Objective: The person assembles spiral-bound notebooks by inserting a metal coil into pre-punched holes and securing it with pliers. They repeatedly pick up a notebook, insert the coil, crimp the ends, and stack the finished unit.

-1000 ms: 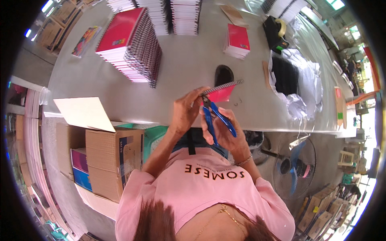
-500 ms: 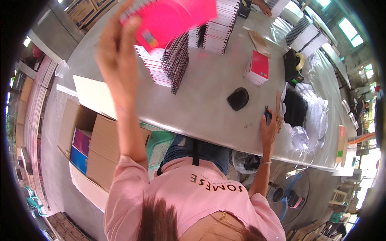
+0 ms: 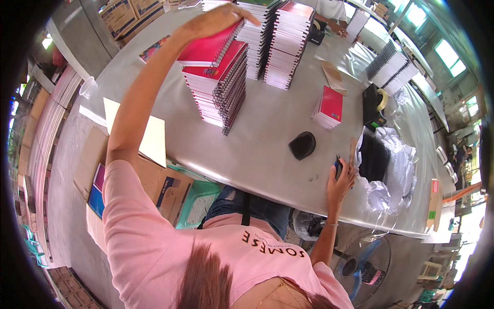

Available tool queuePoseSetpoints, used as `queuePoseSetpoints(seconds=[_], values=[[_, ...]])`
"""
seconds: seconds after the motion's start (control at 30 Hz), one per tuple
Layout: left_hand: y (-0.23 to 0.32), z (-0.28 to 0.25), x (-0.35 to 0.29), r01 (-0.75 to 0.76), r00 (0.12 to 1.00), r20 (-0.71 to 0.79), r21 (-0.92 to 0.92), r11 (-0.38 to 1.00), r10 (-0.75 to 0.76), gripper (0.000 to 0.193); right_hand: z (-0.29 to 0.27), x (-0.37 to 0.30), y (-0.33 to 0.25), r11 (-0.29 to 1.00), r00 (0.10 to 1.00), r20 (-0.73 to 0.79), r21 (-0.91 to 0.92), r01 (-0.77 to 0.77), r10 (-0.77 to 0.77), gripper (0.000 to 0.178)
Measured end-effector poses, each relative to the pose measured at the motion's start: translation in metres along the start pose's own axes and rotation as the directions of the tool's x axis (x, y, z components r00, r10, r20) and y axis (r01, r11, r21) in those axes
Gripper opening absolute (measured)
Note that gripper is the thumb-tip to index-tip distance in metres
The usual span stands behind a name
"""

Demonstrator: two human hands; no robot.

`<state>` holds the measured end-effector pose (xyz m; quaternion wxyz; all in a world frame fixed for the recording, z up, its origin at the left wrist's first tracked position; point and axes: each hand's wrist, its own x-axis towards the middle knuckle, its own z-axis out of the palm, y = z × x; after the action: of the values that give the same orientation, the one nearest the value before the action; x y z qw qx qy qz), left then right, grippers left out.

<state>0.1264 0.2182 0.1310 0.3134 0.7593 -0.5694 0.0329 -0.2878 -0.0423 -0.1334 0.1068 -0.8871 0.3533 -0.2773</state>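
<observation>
My left hand point(image 3: 218, 21) reaches to the far edge of a red spiral notebook point(image 3: 208, 50), its fingers over the coil side and the thumb hidden. That notebook sits askew over the top of a stack of red spiral notebooks point(image 3: 208, 98), whose black coils face right. At the right, my right hand point(image 3: 339, 181) is closed around small pliers point(image 3: 337, 166) with blue and black handles, low over the table. A brown strip point(image 3: 353, 147) lies beside that hand. Black binding coils point(image 3: 374, 158) rest in crumpled white wrapping point(image 3: 399, 165) just right of it.
Taller notebook stacks point(image 3: 288, 46) stand behind. A small pile of red notepads point(image 3: 328, 106), a black rounded piece point(image 3: 302, 146) and a tape dispenser point(image 3: 374, 105) are on the table point(image 3: 247, 159). An open carton point(image 3: 146, 177) stands left; a fan point(image 3: 360, 270) right. Another person's hand point(image 3: 337, 27) is far off.
My left hand has carried the red notebook from the air down onto the notebook stack, turning it over the top. My right hand stays near the coils with the pliers.
</observation>
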Motion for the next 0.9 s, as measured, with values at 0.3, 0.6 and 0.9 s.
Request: queuePoseSetpoints(seconds=[0.3,0.6,0.9], values=[[-0.027,0.044,-0.011,-0.126,0.991,0.066,0.107,0.986,0.119,0.047,0.001,-0.002,0.002,0.999,0.999,-0.036,0.024,0.031,-0.030,0.036],[-0.015,0.043,-0.007,-0.103,0.988,0.118,0.045,0.994,0.097,0.046,0.001,0.000,0.002,0.997,0.995,-0.081,0.032,0.064,-0.061,0.034],[-0.012,0.050,-0.012,0.005,1.000,0.001,0.159,0.987,-0.005,0.033,0.018,0.116,-0.027,0.846,0.987,-0.124,0.511,0.152,-0.102,0.022]])
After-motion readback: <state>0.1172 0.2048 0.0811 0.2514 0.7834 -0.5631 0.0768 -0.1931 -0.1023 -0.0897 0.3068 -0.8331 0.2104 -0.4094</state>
